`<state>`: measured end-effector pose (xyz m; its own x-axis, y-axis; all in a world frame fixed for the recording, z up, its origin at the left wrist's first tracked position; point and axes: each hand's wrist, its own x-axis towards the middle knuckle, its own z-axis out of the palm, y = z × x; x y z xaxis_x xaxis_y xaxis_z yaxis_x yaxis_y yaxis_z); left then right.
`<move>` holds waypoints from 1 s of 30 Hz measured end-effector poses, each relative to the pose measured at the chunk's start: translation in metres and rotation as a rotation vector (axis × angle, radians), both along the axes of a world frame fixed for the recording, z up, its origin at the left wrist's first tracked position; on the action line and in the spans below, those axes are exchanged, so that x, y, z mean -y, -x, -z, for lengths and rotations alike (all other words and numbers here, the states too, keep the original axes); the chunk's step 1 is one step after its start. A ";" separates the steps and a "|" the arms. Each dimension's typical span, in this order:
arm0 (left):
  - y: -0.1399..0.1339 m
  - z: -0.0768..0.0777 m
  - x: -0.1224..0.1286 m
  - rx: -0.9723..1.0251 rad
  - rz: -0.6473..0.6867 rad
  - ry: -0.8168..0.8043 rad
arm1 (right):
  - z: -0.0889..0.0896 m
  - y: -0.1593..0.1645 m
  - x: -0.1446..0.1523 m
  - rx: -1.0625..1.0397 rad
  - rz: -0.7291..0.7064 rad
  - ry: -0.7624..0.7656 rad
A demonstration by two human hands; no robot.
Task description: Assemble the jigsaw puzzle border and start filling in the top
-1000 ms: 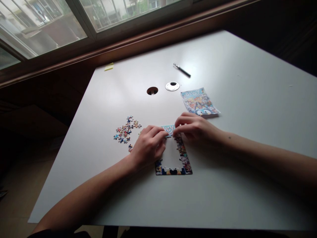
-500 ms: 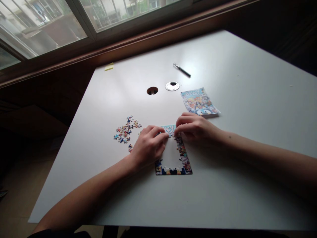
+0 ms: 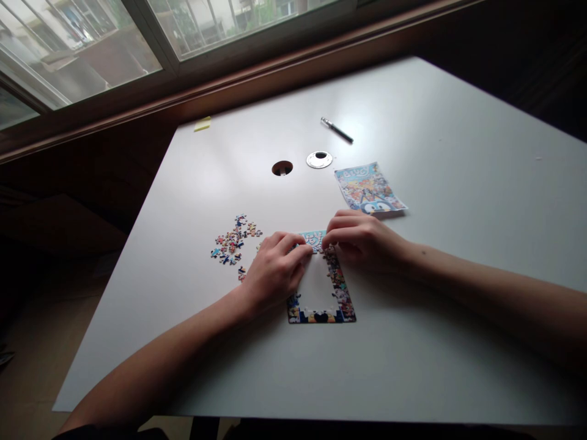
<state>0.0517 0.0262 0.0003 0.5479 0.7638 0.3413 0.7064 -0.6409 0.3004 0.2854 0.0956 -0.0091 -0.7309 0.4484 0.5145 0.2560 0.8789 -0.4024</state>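
Observation:
A partly joined jigsaw puzzle [image 3: 340, 286] lies on the white table, its border forming a frame around a bare middle. My left hand [image 3: 279, 269] rests over its left side, fingers curled and the tips at the upper inner edge. Across from it, my right hand [image 3: 360, 241] is closed, thumb and fingertips pressing at the upper right corner. Between the fingertips shows a light blue top strip with lettering. Any single piece under the fingers is hidden. Left of my left hand is a loose heap of jigsaw pieces [image 3: 233, 241].
A printed picture sheet [image 3: 369, 186] lies beyond my right hand. Farther back are a black pen [image 3: 337, 131], a round silver grommet cover [image 3: 319, 159] and a cable hole [image 3: 282, 168]. A yellow sticky note [image 3: 202, 124] is at the far left edge, below a window.
Almost nothing differs. The fingers of my right hand have shifted very slightly at the puzzle's upper right corner; my left hand stays where it was.

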 end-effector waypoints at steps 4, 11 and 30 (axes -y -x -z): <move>0.000 0.001 0.000 -0.008 -0.001 0.001 | -0.003 0.000 0.000 0.045 0.000 -0.022; 0.000 0.001 0.000 -0.002 0.002 0.001 | -0.004 0.001 0.001 0.044 -0.019 0.010; 0.005 0.002 0.000 0.043 0.020 0.024 | 0.000 -0.001 -0.001 0.005 -0.001 0.114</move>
<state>0.0471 0.0265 -0.0012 0.5487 0.7609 0.3463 0.6794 -0.6473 0.3456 0.2861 0.0965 -0.0088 -0.7341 0.5029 0.4563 0.2572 0.8278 -0.4986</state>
